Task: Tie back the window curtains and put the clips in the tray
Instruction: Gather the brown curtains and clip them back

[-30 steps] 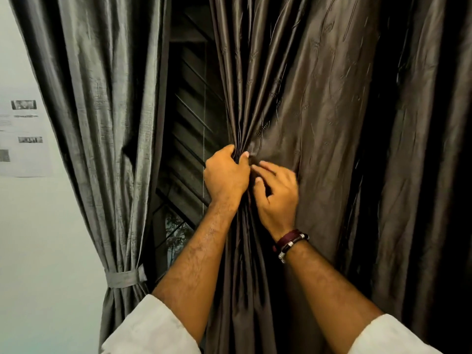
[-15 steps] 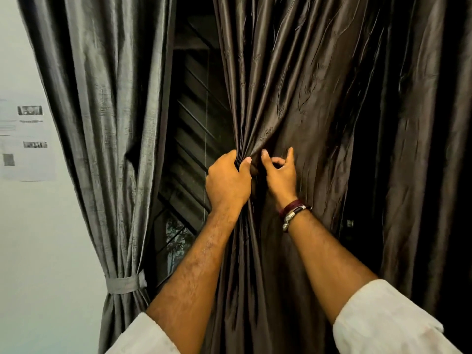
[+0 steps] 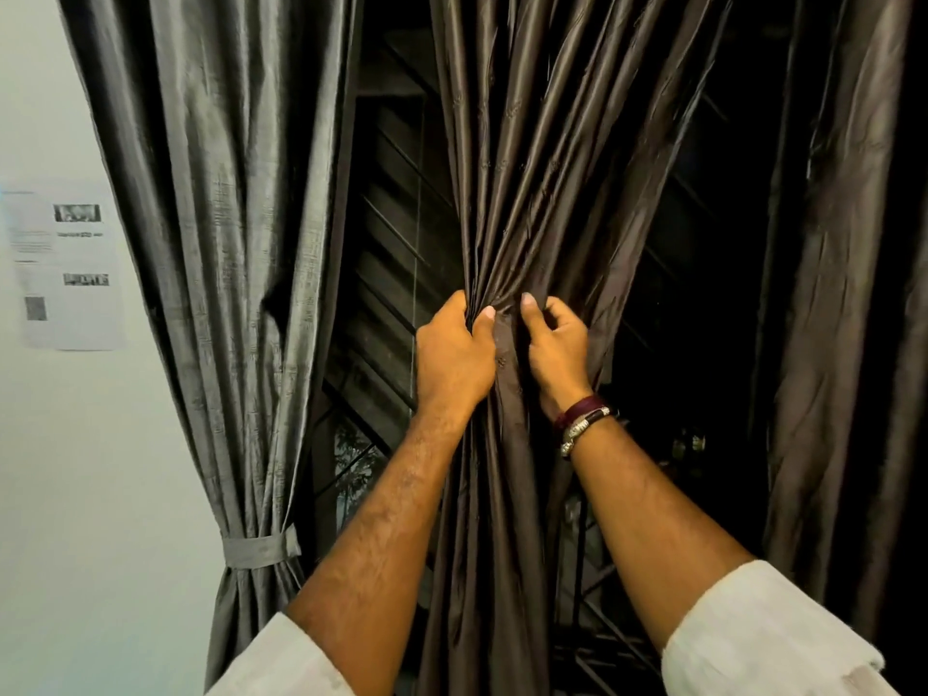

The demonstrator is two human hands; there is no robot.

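Head view: compared with the frames from one second and half a second earlier, the middle curtain (image 3: 507, 203) is now gathered into a much tighter bundle, and a dark gap of window has opened on its right side where flat fabric hung before. The left hand (image 3: 454, 356) is closed in a fist around the gathered pleats, thumb pressed to the front of the bundle. The right hand (image 3: 557, 344), which lay flat against the cloth one second ago, is now curled beside the bundle with its fingers (image 3: 527, 306) narrowly bent, the thumb touching the fabric; whether it pinches a fold or holds a small item cannot be told. This suggests the gathering step is nearly complete and the binding step is due next. No tie-back band is visible on this curtain. The left curtain (image 3: 226, 243) is already bound by a grey tie-back (image 3: 261, 547) low on its length. A further curtain (image 3: 848, 293) hangs loose at the right edge. No clips and no tray are in view, and no desk or floor is visible. The window grille (image 3: 381, 293) shows dark between the curtains. A printed notice (image 3: 65, 266) is fixed to the pale wall (image 3: 75, 494) at left.
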